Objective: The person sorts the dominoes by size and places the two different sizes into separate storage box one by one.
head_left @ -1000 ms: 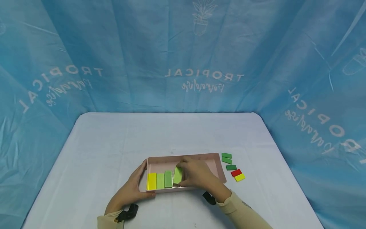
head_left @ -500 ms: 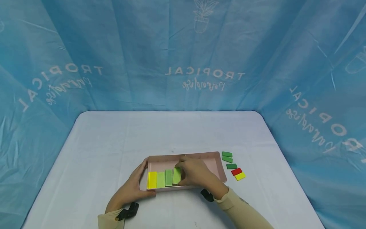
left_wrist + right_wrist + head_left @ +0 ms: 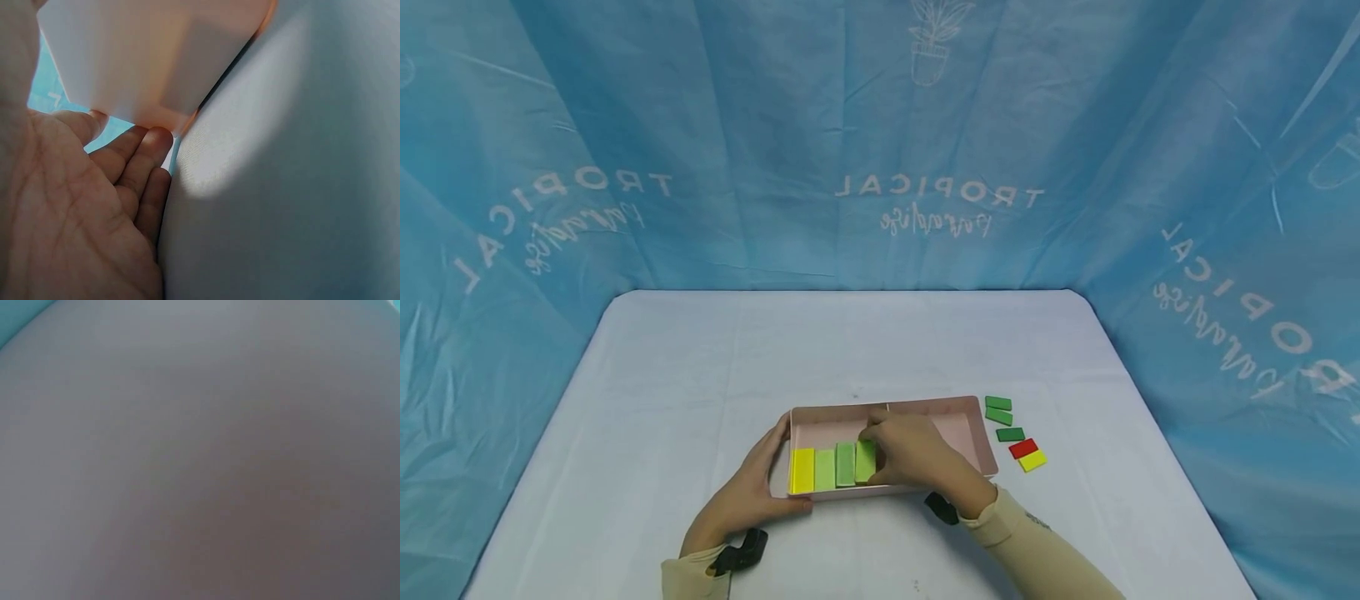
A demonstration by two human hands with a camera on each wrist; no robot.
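Observation:
A long shallow pink box lies on the table in the head view. My left hand grips its left end, thumb along the front wall and fingers round the back-left corner. In the left wrist view the fingertips meet the box's end wall. Inside, a row of domino blocks starts at the left: a yellow block, a light green block and a green block. My right hand pinches another light green block at the row's right end; its palm is hidden.
Right of the box lie several loose blocks: green blocks, a dark green block, a red block and a yellow block. A white cloth covers the table; a blue curtain hangs round it.
The light green block in my right hand has gone from tilted and slightly apart to straight beside the green block. My left hand stays on the box's end.

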